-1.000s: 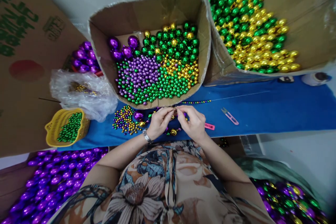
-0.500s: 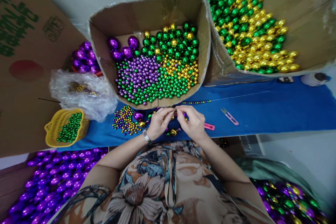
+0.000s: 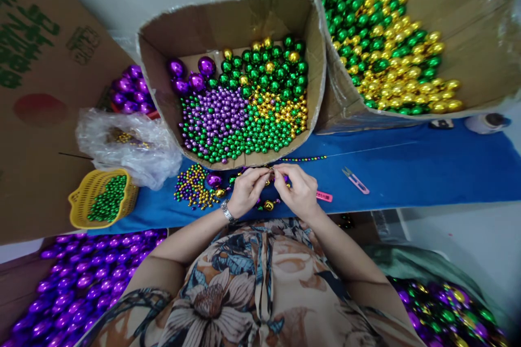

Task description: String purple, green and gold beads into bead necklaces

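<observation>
My left hand [image 3: 249, 191] and my right hand [image 3: 298, 187] meet fingertip to fingertip over the front of the blue cloth [image 3: 391, 179]. Both are closed in a pinch; what sits between the fingers is too small and hidden to name. Beneath them lies part of a beaded strand with a gold bead [image 3: 268, 205], mostly covered by the hands. A string of small beads [image 3: 305, 159] runs out to the right and ends in a bare thread [image 3: 370, 149]. Left of my hands are a big purple bead [image 3: 214, 179] and a pile of small mixed beads [image 3: 194, 184].
A cardboard box of beads [image 3: 321, 81] stands right behind my hands, a larger box [image 3: 468, 27] at the back right. Thread snips [image 3: 356, 180] and a pink tool [image 3: 324, 196] lie to the right. At left are a yellow basket [image 3: 77, 209] and a plastic bag [image 3: 158, 157].
</observation>
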A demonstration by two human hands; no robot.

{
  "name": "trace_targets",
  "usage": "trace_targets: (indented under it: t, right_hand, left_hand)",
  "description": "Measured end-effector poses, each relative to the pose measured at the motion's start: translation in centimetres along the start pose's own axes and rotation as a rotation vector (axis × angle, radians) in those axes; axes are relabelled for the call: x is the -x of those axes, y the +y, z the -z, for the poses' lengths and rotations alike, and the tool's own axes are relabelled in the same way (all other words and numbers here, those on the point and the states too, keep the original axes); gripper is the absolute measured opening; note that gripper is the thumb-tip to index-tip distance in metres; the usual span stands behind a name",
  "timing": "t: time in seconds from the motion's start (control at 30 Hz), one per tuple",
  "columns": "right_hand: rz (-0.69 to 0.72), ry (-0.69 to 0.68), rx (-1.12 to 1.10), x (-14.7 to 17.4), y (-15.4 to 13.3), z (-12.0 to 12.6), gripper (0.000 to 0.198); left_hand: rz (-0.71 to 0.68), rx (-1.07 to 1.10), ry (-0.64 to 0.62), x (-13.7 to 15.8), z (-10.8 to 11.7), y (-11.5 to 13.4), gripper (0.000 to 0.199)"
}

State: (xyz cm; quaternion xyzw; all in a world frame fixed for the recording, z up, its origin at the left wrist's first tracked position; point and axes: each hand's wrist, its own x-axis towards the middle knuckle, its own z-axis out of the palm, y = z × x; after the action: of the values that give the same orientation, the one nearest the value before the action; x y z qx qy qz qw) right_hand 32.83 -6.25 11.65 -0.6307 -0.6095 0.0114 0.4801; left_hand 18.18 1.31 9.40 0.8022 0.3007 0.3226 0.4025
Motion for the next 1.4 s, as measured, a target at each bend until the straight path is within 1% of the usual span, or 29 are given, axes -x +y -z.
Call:
trace_targets:
  t: [0.37,0.47,0.6,0.7,0.77,0.83,0.9,1.0,1.03,1.07,1.1,1.13,1.17,1.2,1.27,1.33,1.4]
  right_hand:
    - [0.049,-0.005,-0.002,0.2,0.4,-0.2,0.012]
    - [0.029,-0.012,-0.012,0.2,0.5,-0.2,0.013]
    - [-0.029,-0.028,-0.078,0.1,0.5,-0.1,0.012]
    - [-0.105,-0.087,-0.125,0.0,0.4,-0.1,0.008]
    - [-0.144,-0.137,-0.128,-0.2,0.4,0.0,0.010]
    - [-0.178,-0.156,-0.150,-0.5,0.4,0.2,0.013]
    - [-0.260,-0.115,-0.267,-1.0,0.6,0.7,0.014]
    - [-0.413,0.047,-0.593,-2.3,1.1,2.0,0.018]
    - [-0.429,0.104,-0.679,-2.7,1.2,2.4,0.020]
    - [-0.415,0.164,-0.724,-3.1,1.2,2.8,0.022]
    - [-0.377,0.212,-0.719,-3.4,1.2,3.2,0.022]
    - [-0.321,0.231,-0.662,-3.6,1.1,3.4,0.022]
    - [-0.249,0.222,-0.560,-3.7,1.0,3.5,0.023]
    - [-0.170,0.177,-0.426,-3.8,0.9,3.4,0.023]
    - [-0.010,0.012,-0.124,-3.7,0.8,3.0,0.024]
    - [0.116,-0.140,0.120,-3.6,0.9,2.5,0.024]
    - [0.181,-0.198,0.266,-3.5,1.1,2.3,0.020]
  left_hand:
    - [-0.059,-0.054,0.009,-0.1,0.0,0.2,0.022]
    - [-0.114,-0.101,0.009,-0.1,0.2,0.2,0.021]
    - [-0.238,-0.208,0.011,-0.3,0.5,0.1,0.021]
    - [-0.296,-0.378,-0.050,-0.3,0.9,0.2,0.023]
    - [-0.321,-0.512,-0.135,-0.4,1.1,0.4,0.025]
    - [-0.336,-0.608,-0.213,-0.8,1.5,0.6,0.027]
    - [-0.319,-0.639,-0.254,-1.6,2.1,0.8,0.028]
    - [-0.234,-0.567,-0.313,-3.3,3.2,0.8,0.028]
    - [-0.214,-0.515,-0.354,-3.9,3.7,0.8,0.027]
    - [-0.205,-0.457,-0.405,-4.6,4.1,0.9,0.027]
    - [-0.205,-0.401,-0.460,-5.2,4.5,1.0,0.027]
    - [-0.212,-0.351,-0.511,-5.9,4.9,1.2,0.027]
    - [-0.222,-0.311,-0.555,-6.4,5.2,1.4,0.027]
    - [-0.232,-0.284,-0.591,-7.0,5.5,1.8,0.027]
    - [-0.250,-0.261,-0.635,-8.0,6.1,2.5,0.026]
    - [-0.268,-0.272,-0.663,-8.9,6.6,3.4,0.025]
    - [-0.295,-0.310,-0.679,-9.4,6.9,4.3,0.024]
